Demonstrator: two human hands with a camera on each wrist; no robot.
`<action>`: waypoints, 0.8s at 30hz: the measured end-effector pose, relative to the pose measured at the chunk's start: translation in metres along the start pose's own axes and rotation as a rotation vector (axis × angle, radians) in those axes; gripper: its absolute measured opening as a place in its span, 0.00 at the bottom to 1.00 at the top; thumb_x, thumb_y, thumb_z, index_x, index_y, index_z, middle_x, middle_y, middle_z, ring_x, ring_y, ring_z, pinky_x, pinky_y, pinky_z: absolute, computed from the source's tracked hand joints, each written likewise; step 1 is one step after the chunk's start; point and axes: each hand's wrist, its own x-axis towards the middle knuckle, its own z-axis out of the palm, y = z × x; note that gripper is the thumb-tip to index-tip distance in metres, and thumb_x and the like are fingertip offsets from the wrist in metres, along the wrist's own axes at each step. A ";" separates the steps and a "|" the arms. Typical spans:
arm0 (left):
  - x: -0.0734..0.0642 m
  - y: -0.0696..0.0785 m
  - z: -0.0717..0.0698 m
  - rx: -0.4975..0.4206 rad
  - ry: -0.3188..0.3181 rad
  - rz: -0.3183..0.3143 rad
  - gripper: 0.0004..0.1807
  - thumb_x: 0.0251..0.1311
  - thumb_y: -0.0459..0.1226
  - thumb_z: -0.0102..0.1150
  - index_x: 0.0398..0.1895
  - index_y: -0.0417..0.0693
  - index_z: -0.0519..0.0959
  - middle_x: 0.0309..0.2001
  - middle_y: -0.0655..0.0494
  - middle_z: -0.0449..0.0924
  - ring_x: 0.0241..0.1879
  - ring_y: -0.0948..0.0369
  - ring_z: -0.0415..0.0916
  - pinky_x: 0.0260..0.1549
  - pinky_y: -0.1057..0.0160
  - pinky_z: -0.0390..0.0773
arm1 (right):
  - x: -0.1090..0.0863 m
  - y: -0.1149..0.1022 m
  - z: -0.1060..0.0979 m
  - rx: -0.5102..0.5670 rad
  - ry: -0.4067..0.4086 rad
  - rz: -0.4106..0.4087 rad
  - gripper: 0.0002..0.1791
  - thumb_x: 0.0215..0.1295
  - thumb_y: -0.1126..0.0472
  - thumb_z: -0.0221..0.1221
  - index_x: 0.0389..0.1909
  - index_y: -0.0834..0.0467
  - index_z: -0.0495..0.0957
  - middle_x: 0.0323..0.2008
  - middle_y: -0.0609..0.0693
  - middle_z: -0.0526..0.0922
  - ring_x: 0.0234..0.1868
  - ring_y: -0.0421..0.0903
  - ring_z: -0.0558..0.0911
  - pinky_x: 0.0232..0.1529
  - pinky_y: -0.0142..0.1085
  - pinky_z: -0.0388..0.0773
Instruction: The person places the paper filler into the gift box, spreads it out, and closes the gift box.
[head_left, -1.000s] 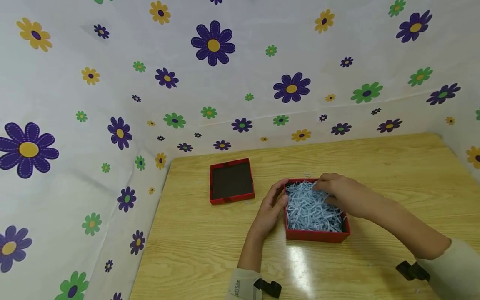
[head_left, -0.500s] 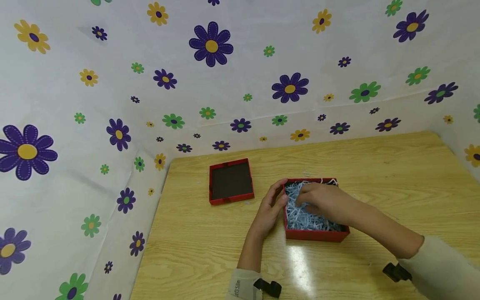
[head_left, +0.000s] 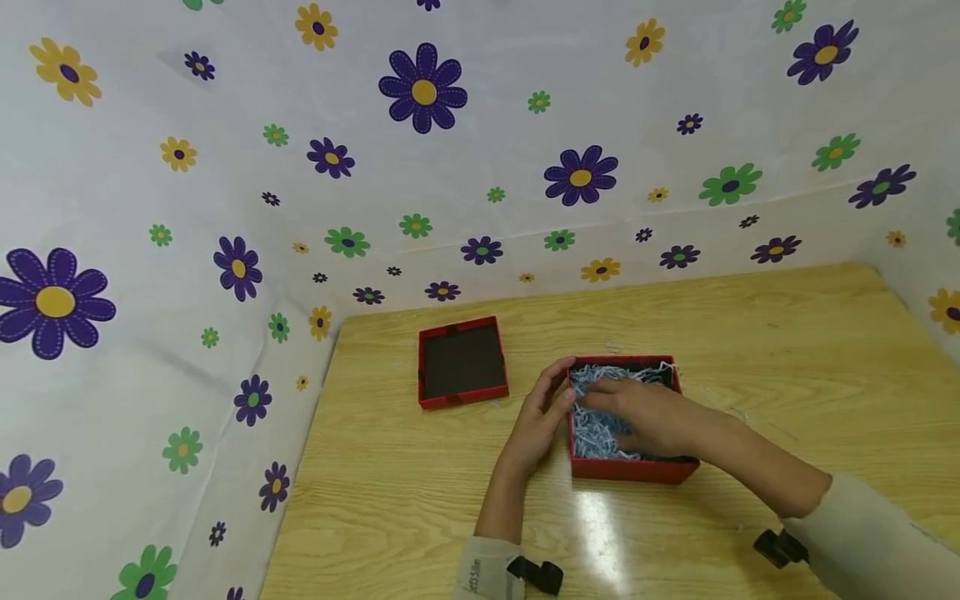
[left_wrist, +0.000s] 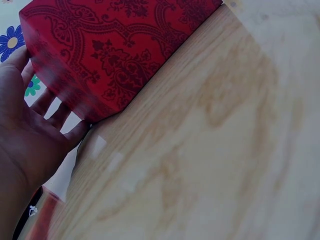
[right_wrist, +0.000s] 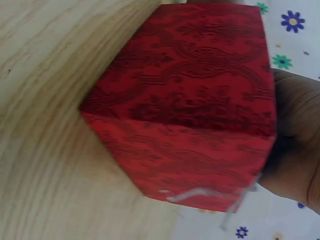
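Observation:
A red box (head_left: 633, 471) with a dark inside stands on the table, filled with pale blue shredded paper (head_left: 596, 437). My left hand (head_left: 534, 425) rests against its left wall, thumb at the rim and fingers toward the back corner. In the left wrist view, its fingers (left_wrist: 60, 116) lie along the patterned red side. Inside the box, my right hand (head_left: 652, 417) lies over the shredded paper, thumb spread apart from the fingers, fingertips in the strands. The right wrist view shows this hand (right_wrist: 297, 140) partly hidden behind the box's corner.
A red lid (head_left: 463, 362), dark side up, lies left of the box on the wooden table (head_left: 390, 492). Loose paper strands (head_left: 738, 412) are scattered to the right of the box. A flowered cloth (head_left: 480, 150) surrounds the table at the back and sides.
My right hand has moved left and toward me inside the box. Shredded paper has shifted away from the right side, baring dark bottom there. My left hand has stayed in place.

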 end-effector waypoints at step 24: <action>0.002 0.000 0.001 0.016 0.004 0.024 0.27 0.83 0.39 0.49 0.81 0.58 0.64 0.82 0.59 0.58 0.83 0.57 0.50 0.77 0.52 0.61 | -0.049 0.045 -0.032 0.274 0.373 0.421 0.16 0.71 0.63 0.68 0.54 0.67 0.81 0.37 0.56 0.88 0.33 0.49 0.86 0.33 0.41 0.86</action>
